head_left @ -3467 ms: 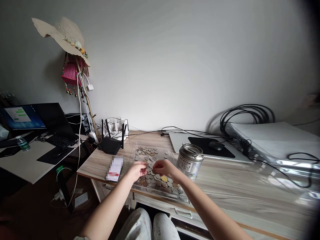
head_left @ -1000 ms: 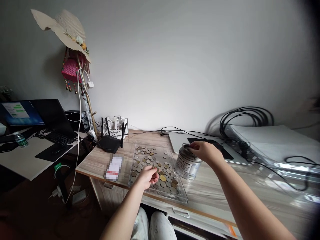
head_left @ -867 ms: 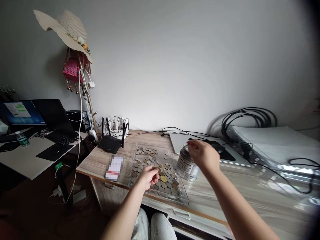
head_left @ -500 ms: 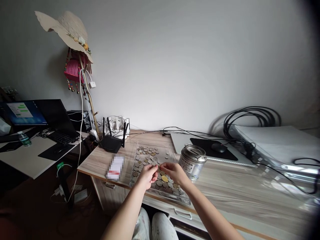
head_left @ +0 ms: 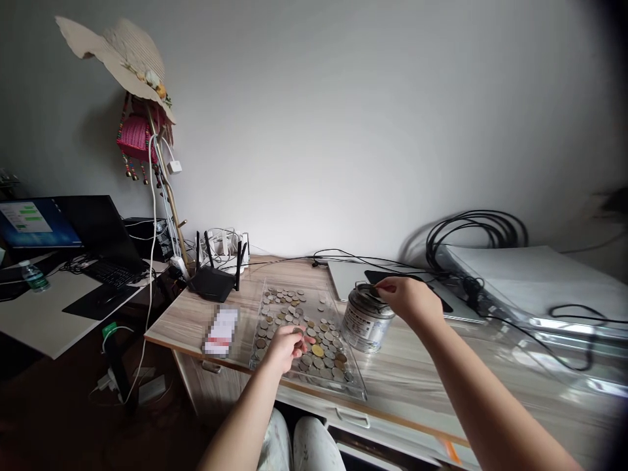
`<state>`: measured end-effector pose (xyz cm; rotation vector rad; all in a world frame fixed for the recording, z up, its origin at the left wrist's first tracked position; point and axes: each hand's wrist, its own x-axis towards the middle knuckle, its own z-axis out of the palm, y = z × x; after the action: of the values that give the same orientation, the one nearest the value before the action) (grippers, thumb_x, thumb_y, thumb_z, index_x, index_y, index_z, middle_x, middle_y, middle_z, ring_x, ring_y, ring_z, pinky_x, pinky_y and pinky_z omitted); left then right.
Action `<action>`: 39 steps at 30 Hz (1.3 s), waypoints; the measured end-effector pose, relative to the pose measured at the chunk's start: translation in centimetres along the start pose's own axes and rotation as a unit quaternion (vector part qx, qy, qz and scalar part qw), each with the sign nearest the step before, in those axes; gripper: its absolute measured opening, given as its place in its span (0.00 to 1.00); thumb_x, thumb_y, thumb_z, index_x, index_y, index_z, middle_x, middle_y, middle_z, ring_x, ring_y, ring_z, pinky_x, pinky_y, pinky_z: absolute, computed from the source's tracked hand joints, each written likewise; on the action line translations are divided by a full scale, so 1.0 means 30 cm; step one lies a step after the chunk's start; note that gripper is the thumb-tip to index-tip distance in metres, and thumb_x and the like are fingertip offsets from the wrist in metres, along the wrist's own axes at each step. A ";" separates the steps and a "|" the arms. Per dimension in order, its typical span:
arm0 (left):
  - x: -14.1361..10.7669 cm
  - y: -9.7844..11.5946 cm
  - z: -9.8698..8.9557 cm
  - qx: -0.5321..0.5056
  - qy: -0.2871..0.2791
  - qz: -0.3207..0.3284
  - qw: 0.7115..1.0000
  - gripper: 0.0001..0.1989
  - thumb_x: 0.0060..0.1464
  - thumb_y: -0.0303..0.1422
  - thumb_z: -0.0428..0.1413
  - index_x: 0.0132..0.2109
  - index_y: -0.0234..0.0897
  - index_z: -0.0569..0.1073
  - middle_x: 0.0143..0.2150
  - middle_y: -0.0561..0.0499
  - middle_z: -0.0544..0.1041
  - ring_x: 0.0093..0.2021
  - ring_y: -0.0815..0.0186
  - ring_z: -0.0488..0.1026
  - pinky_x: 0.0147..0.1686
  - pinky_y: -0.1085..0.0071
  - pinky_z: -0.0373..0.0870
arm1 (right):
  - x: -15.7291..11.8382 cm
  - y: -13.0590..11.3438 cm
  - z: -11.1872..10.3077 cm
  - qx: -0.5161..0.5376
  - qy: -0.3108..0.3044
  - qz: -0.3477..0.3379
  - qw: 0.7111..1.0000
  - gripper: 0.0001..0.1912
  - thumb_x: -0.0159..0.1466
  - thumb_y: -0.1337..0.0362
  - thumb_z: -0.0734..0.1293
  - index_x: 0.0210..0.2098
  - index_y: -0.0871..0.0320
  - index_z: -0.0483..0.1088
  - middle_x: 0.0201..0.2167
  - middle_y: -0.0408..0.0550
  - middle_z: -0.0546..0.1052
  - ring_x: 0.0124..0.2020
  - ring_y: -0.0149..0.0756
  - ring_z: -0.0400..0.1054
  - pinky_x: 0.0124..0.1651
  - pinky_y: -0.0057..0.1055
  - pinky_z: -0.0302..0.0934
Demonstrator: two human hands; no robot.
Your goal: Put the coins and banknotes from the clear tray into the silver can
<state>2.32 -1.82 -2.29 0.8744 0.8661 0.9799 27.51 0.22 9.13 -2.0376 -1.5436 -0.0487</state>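
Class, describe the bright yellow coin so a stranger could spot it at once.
On the wood-grain desk, find the clear tray left of the metal tin. Just right of the left hand lies the coin, bright yellow among duller neighbours.

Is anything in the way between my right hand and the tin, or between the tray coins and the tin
Nothing visible stands between the right hand and the tin; its fingertips are at the lid. Between coins and tin runs the low edge of the clear tray, and the left hand is over some coins.
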 end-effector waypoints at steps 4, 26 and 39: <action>-0.009 0.003 0.006 0.014 0.005 0.014 1.000 0.08 0.42 0.31 0.55 0.29 0.34 0.64 0.27 0.47 0.74 0.17 0.76 0.62 0.15 0.79 0.41 | -0.005 0.009 0.034 -0.029 0.002 -0.014 0.999 0.11 0.48 0.61 0.62 0.28 0.54 0.75 0.27 0.49 0.76 0.28 0.42 0.67 0.23 0.31 0.53; 0.016 -0.010 -0.012 -0.071 0.005 -0.007 0.997 0.09 0.45 0.21 0.48 0.35 0.30 0.69 0.27 0.47 0.73 0.21 0.74 0.67 0.20 0.78 0.61 | -0.281 -0.212 0.202 0.171 -0.078 -0.183 0.965 0.13 0.56 0.59 0.59 0.31 0.53 0.74 0.28 0.44 0.76 0.27 0.32 0.67 0.28 0.26 0.57; -0.015 0.010 0.015 -0.061 0.030 -0.013 0.998 0.09 0.46 0.19 0.51 0.38 0.29 0.67 0.30 0.44 0.74 0.35 0.64 0.75 0.33 0.72 0.70 | 0.012 -0.006 0.026 -0.096 -0.041 -0.053 0.993 0.12 0.50 0.61 0.62 0.30 0.54 0.75 0.28 0.47 0.76 0.32 0.41 0.68 0.31 0.33 0.55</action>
<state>2.50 -2.23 -1.75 0.7308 0.8575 1.0303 27.23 0.94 8.68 -2.1263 -1.7575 -0.1629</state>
